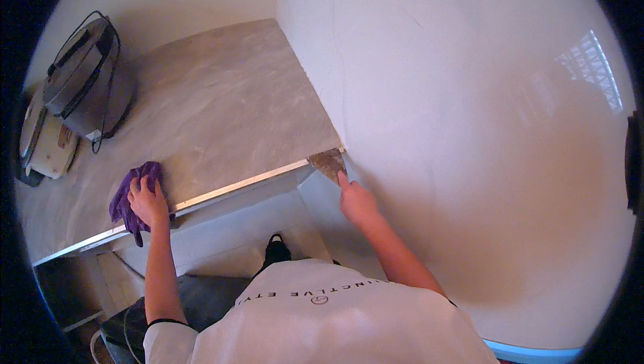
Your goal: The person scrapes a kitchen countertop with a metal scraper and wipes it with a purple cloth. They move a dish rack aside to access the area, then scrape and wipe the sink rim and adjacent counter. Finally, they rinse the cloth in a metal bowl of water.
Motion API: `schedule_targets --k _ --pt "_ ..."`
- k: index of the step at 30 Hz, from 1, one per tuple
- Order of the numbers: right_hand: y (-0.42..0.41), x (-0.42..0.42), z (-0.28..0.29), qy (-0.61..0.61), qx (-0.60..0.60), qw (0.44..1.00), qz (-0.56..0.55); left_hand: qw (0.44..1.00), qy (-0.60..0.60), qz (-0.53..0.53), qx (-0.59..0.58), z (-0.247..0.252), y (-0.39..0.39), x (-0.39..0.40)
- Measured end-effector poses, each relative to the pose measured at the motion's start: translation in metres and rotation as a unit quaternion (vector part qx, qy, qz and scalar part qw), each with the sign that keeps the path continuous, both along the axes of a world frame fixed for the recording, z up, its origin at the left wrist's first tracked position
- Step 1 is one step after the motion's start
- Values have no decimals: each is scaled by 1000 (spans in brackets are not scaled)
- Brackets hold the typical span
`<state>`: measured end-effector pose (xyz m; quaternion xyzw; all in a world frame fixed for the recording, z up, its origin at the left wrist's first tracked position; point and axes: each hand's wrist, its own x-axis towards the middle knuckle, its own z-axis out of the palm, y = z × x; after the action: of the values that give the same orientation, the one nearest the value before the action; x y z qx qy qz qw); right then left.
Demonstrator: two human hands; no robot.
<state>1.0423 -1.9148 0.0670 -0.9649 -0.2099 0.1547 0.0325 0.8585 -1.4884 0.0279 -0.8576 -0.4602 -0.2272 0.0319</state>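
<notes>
My left hand (149, 201) grips a purple cloth (121, 205) at the front edge of the countertop (226, 107). Part of the cloth hangs over that edge. In my right hand (356, 199) is a scraper with a stained, triangular blade (328, 162). Its blade lies against the counter's front corner, beside the white wall (402, 112). My index finger stretches along the tool toward the blade, and the handle is hidden in my fist.
A grey appliance (90, 77) with a looped cord stands at the counter's back left. Next to it is a cream-coloured appliance (50, 143). Below the counter, a dark-covered object (206, 293) and a cable (128, 266) lie to my left.
</notes>
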Motion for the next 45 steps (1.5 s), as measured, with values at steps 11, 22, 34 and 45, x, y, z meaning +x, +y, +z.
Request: schedule_targets --k 11,22,34,45 --pt "40 45 -11 1 -7 1000 27 999 38 4 -11 1 7 7" --pt "83 27 3 31 115 991 52 958 -265 7 -114 2 58 2" --pt "131 24 -15 -80 172 978 90 823 -463 -237 -230 60 8 134" --pt "4 -67 -42 226 188 951 -95 847 -325 -357 -225 117 -90 184"
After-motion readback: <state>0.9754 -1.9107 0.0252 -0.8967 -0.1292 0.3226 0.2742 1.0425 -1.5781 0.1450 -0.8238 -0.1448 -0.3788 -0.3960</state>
